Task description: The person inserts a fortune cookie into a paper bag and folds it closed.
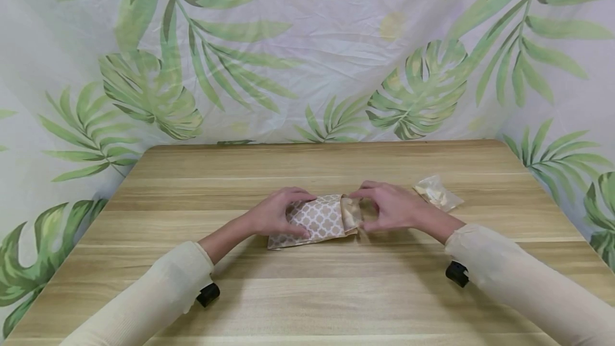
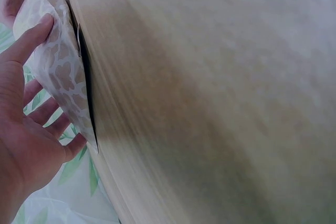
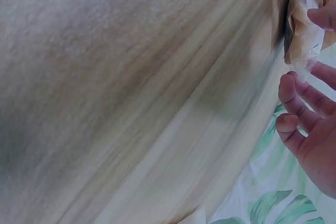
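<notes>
A tan paper bag [image 1: 317, 219] with a white lattice pattern lies on the wooden table, its opening facing right. My left hand [image 1: 278, 211] grips the bag across its body, thumb along the near edge and fingers at the far side. Part of a clear plastic packet [image 1: 352, 213] sticks out of the opening. The right hand [image 1: 391, 206] holds the packet's exposed end between thumb and fingers. In the right wrist view, crinkled brown paper [image 3: 297, 22] surrounds the plastic close to the thumb. The packet's other end is hidden inside the bag.
Another small clear packet [image 1: 437, 193] with pale contents lies on the table [image 1: 307, 292] beyond my right wrist. Black wrist devices [image 1: 209, 295] show below both sleeves. A leaf-printed cloth [image 1: 336, 57] hangs behind the table's far edge.
</notes>
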`<state>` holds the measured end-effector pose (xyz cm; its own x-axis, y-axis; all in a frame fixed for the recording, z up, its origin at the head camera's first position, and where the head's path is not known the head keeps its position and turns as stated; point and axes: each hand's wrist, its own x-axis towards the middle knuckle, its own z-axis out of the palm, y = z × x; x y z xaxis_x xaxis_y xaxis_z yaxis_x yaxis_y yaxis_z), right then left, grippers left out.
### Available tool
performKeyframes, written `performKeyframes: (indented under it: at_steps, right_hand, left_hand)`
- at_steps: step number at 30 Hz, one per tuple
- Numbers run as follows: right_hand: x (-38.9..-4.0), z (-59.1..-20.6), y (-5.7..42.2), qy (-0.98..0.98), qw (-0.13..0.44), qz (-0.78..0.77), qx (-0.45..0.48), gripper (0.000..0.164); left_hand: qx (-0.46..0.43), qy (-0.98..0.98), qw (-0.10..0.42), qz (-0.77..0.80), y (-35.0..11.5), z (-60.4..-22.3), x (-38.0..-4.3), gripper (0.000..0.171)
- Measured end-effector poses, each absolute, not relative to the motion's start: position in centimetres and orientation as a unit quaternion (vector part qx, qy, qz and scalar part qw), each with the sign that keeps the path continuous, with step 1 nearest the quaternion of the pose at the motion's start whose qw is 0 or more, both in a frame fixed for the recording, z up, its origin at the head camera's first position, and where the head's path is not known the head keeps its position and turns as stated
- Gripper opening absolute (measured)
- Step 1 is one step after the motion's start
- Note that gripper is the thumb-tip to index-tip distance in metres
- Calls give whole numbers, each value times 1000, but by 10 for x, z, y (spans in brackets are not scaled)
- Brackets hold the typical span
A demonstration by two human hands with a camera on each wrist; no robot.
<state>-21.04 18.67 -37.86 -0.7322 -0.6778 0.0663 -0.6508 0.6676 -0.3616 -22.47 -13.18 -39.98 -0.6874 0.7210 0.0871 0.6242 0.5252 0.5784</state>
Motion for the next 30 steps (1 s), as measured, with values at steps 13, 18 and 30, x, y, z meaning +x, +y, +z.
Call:
performKeyframes:
  at_steps: [13, 18, 30]
  right_hand:
    - [-213, -380, 179, 903, 48, -202, -376, 68]
    - [-214, -381, 175, 898, 51, -210, -384, 69]
    - [-214, -381, 170, 897, 46, -252, -361, 67]
  left_hand:
    - [387, 868, 83, 299, -131, -400, -224, 80]
    - [386, 868, 85, 300, -131, -399, -224, 81]
    - [386, 869, 83, 298, -131, -397, -225, 82]
